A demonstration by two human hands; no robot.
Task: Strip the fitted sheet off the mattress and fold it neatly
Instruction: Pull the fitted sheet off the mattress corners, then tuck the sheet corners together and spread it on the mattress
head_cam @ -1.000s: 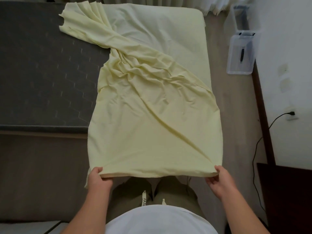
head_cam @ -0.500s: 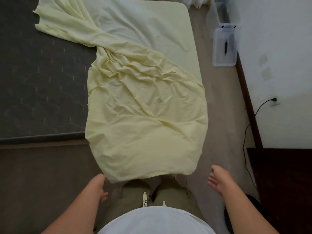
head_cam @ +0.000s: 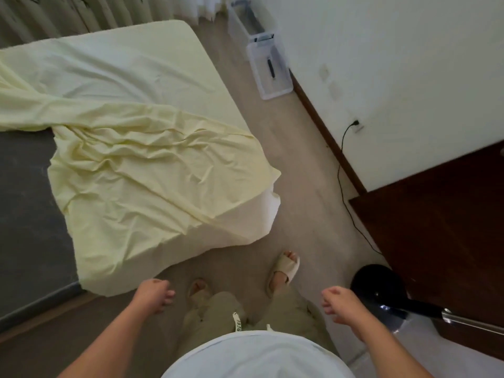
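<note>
1. The sheet lies crumpled on the mattress, left of the frame, top corner still on.
2. Left hand and right hand hang loose at the bottom, holding nothing.
3. It looks soft and light; grab the corners.

left hand loosely curled, right hand likewise — both grips empty
</note>
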